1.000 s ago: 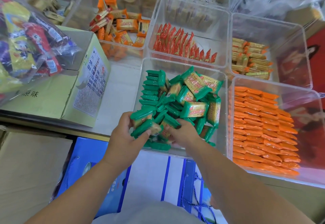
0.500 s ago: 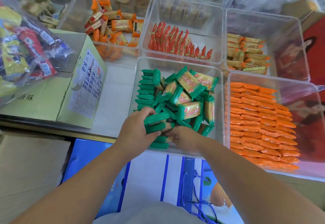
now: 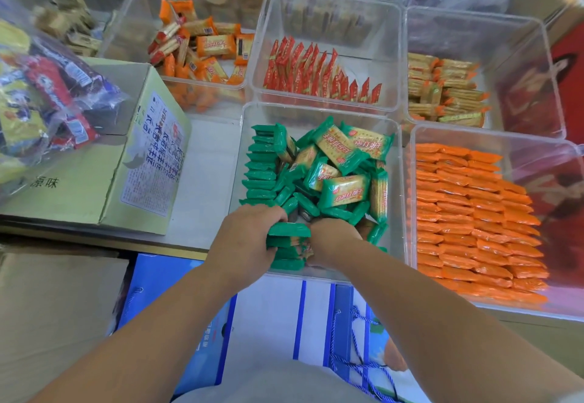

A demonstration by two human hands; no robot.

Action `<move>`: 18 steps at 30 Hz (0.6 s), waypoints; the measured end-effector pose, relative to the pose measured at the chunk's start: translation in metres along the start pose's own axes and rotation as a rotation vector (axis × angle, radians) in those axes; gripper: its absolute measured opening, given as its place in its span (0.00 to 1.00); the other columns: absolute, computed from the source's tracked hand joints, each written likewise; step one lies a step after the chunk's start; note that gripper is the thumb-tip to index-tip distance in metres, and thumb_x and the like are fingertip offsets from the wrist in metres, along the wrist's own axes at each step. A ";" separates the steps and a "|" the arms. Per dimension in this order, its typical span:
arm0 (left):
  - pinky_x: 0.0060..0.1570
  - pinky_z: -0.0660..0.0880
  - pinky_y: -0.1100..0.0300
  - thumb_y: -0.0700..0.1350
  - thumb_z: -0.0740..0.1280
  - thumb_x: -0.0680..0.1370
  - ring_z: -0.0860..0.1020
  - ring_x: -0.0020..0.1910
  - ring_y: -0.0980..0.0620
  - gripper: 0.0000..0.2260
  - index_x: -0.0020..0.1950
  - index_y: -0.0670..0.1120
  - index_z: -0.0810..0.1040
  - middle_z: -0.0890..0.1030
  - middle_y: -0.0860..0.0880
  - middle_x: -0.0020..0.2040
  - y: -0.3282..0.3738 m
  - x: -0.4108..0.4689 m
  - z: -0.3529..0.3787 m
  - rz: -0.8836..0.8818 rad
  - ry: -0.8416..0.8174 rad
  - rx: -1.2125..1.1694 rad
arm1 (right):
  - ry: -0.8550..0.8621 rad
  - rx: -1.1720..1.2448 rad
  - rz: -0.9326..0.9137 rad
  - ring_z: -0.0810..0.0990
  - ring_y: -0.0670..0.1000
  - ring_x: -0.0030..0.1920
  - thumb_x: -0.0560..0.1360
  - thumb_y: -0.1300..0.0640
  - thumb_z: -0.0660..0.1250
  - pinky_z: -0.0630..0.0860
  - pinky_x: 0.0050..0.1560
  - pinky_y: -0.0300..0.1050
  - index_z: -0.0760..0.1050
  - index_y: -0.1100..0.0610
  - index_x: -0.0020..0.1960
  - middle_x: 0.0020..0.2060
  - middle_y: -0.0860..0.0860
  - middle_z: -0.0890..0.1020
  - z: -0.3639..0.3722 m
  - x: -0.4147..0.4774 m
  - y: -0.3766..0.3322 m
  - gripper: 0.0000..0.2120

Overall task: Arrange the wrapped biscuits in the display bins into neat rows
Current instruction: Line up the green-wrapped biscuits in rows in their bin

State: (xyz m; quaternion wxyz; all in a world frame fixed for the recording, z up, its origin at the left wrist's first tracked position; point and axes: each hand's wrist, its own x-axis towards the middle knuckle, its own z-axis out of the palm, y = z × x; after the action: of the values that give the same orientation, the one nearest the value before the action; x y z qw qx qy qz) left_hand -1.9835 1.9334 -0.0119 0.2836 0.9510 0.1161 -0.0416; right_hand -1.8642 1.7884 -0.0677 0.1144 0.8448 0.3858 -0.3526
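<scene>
Counter (image 3: 205, 181): 2 hands (image 3: 246, 241) (image 3: 331, 238), 1 green-biscuit stack (image 3: 289, 232)

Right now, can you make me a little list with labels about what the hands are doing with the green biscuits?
Bin: clear bin, the near middle one
Left hand: fingers curled over a green stack at the bin's near edge
Right hand: against the stack's other side, fingers hidden
Tidy part: green row along the bin's left wall
Messy part: loose green pile, packets lying every way
Next door: orange packets, already in rows
</scene>
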 end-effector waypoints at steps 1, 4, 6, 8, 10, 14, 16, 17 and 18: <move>0.50 0.74 0.50 0.37 0.73 0.68 0.74 0.49 0.49 0.20 0.56 0.55 0.78 0.80 0.55 0.50 0.000 0.001 0.001 0.014 -0.001 0.011 | -0.014 0.002 0.023 0.80 0.56 0.48 0.74 0.50 0.72 0.77 0.43 0.49 0.77 0.55 0.55 0.40 0.49 0.73 0.001 0.000 0.000 0.14; 0.50 0.74 0.50 0.37 0.72 0.68 0.75 0.51 0.47 0.21 0.59 0.53 0.80 0.80 0.53 0.51 0.003 0.004 0.001 0.030 -0.024 0.023 | -0.006 -0.023 0.047 0.80 0.56 0.53 0.77 0.52 0.68 0.77 0.46 0.48 0.78 0.55 0.57 0.48 0.51 0.78 0.002 -0.002 -0.002 0.12; 0.49 0.74 0.50 0.36 0.72 0.68 0.75 0.50 0.47 0.19 0.56 0.52 0.81 0.80 0.53 0.50 0.003 0.006 -0.002 0.021 -0.025 0.003 | 0.042 -0.021 0.069 0.80 0.57 0.56 0.78 0.57 0.65 0.74 0.45 0.50 0.77 0.55 0.60 0.56 0.52 0.79 0.004 -0.004 -0.004 0.12; 0.49 0.74 0.51 0.36 0.71 0.68 0.75 0.50 0.49 0.19 0.55 0.52 0.82 0.81 0.53 0.49 0.003 0.008 -0.005 0.009 -0.040 -0.017 | 0.119 -0.010 0.078 0.81 0.59 0.55 0.77 0.62 0.62 0.72 0.43 0.50 0.76 0.54 0.63 0.57 0.53 0.80 0.002 -0.009 -0.001 0.15; 0.48 0.74 0.52 0.36 0.71 0.67 0.76 0.50 0.50 0.19 0.54 0.53 0.82 0.81 0.53 0.49 0.003 0.009 -0.009 0.007 -0.081 -0.014 | 0.172 -0.023 0.047 0.81 0.59 0.49 0.77 0.62 0.62 0.69 0.39 0.49 0.73 0.52 0.64 0.51 0.52 0.80 0.000 -0.016 0.003 0.17; 0.45 0.72 0.55 0.37 0.71 0.68 0.75 0.49 0.50 0.17 0.53 0.53 0.81 0.81 0.54 0.47 0.002 0.012 -0.011 0.031 -0.125 0.034 | 0.267 -0.012 0.056 0.70 0.55 0.31 0.76 0.64 0.63 0.63 0.27 0.46 0.66 0.51 0.66 0.36 0.49 0.72 -0.001 -0.032 0.014 0.21; 0.46 0.73 0.54 0.37 0.72 0.68 0.74 0.49 0.49 0.17 0.54 0.53 0.81 0.80 0.53 0.47 0.004 0.013 -0.008 0.068 -0.159 0.088 | 0.327 0.025 0.076 0.71 0.55 0.30 0.76 0.64 0.63 0.65 0.27 0.46 0.64 0.51 0.62 0.32 0.48 0.70 0.000 -0.038 0.022 0.18; 0.46 0.73 0.53 0.38 0.73 0.68 0.73 0.49 0.49 0.18 0.55 0.53 0.80 0.79 0.53 0.47 0.005 0.013 -0.006 0.078 -0.170 0.122 | 0.354 0.052 0.087 0.72 0.54 0.30 0.77 0.63 0.63 0.66 0.27 0.46 0.64 0.50 0.61 0.32 0.47 0.70 0.001 -0.041 0.025 0.17; 0.45 0.72 0.53 0.38 0.73 0.68 0.73 0.49 0.48 0.18 0.56 0.52 0.80 0.79 0.52 0.47 0.007 0.014 -0.004 0.081 -0.172 0.153 | 0.378 0.087 0.098 0.72 0.53 0.29 0.78 0.61 0.63 0.66 0.27 0.45 0.64 0.50 0.61 0.32 0.47 0.71 0.001 -0.044 0.028 0.16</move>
State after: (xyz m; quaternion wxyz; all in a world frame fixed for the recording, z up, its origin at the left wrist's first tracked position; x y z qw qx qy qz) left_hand -1.9685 1.9323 -0.0067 0.2206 0.9666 0.0496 -0.1203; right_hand -1.8642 1.7439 -0.0412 0.0206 0.9179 0.3431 -0.1982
